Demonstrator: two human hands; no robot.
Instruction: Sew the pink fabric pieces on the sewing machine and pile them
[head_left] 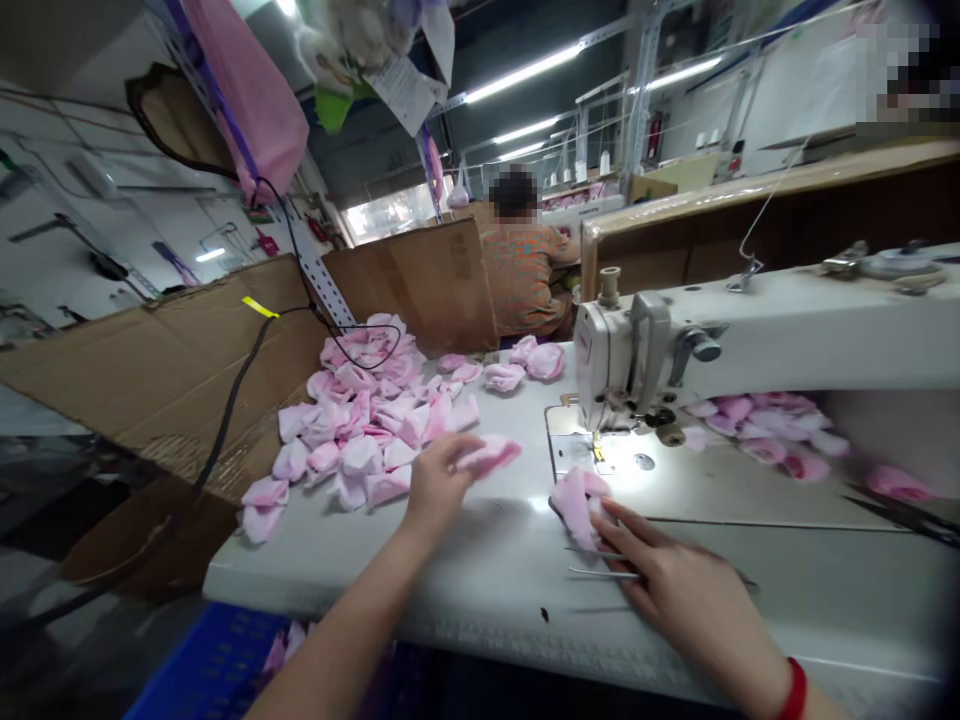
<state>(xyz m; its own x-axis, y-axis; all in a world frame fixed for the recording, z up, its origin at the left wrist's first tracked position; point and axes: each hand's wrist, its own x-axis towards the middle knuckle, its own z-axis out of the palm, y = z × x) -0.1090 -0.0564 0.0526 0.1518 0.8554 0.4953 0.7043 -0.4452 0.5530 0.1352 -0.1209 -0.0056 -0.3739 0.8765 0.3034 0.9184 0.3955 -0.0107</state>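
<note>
My left hand [439, 490] pinches a small pink fabric piece [491, 456], slightly blurred, beside the pile of similar pink and white pieces [367, 420]. My right hand [682, 585] lies low over the table in front of the sewing machine [622, 350]. Under its fingers is a pair of metal tweezers [604, 573], the two thin prongs pointing left. The fingertips of that hand also touch another pink fabric piece [576, 505], just in front of the needle plate [571, 455]. The machine's lamp lights the presser foot [598, 448].
More pink pieces [780, 425] lie beneath the machine arm. Dark scissors [907, 518] rest at the right edge. Cardboard panels [412, 290] border the table [315, 560], and a black cable [247, 370] hangs at left. A blue crate [202, 660] stands below. Another person [525, 275] sits beyond.
</note>
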